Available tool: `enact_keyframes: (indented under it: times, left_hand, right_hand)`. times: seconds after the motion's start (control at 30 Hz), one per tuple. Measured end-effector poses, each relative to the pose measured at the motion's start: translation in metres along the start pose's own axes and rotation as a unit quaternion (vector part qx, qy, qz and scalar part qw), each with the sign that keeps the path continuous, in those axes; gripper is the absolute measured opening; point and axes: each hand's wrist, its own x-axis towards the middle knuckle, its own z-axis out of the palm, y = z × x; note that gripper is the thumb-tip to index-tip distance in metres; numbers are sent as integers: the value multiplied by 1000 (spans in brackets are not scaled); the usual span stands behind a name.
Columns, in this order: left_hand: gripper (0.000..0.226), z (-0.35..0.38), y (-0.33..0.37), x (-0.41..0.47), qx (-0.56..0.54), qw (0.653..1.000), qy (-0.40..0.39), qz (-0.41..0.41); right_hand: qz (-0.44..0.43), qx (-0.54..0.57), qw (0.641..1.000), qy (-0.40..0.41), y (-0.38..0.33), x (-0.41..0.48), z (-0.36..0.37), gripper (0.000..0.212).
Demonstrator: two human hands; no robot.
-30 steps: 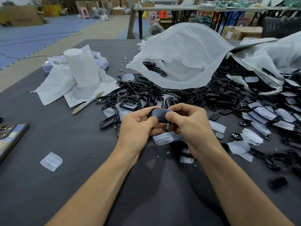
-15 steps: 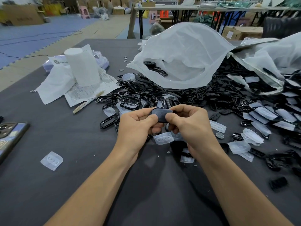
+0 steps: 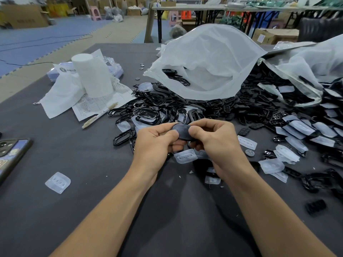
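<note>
Both hands hold one small black rounded plastic part (image 3: 182, 132) just above the grey table (image 3: 92, 210). My left hand (image 3: 155, 145) pinches its left side between thumb and curled fingers. My right hand (image 3: 215, 140) pinches its right side the same way. A clear plastic piece with three holes (image 3: 185, 156) lies on the table right under the hands. Behind them spreads a heap of black plastic frames (image 3: 152, 110). The underside of the held part is hidden.
A white mesh bag (image 3: 209, 60) lies open behind the heap; more black and clear pieces (image 3: 297, 127) cover the right side. A foam cup (image 3: 92, 75), papers and a pen (image 3: 100, 115) sit left. A phone (image 3: 11, 153) lies at the left edge, a clear piece (image 3: 58, 182) near it, a coin (image 3: 249, 152) right.
Both hands keep pinching the black part in nearly the same place; the fingers have shifted slightly around it.
</note>
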Motion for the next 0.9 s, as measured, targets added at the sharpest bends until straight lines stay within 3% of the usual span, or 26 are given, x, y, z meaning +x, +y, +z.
enact_keyframes:
  times: [0.23, 0.5, 0.9]
  left_hand:
    - [47, -1, 3, -2, 2, 1000, -20, -12]
    - [27, -2, 4, -1, 18, 1000, 1, -23]
    - [26, -1, 3, -1, 15, 999, 31, -32]
  right_hand:
    - [-5, -1, 1000, 9, 2, 2, 0, 25]
    - [-32, -18, 999, 19, 3, 0, 0, 22]
    - [-76, -81, 994, 24, 4, -1, 2, 18]
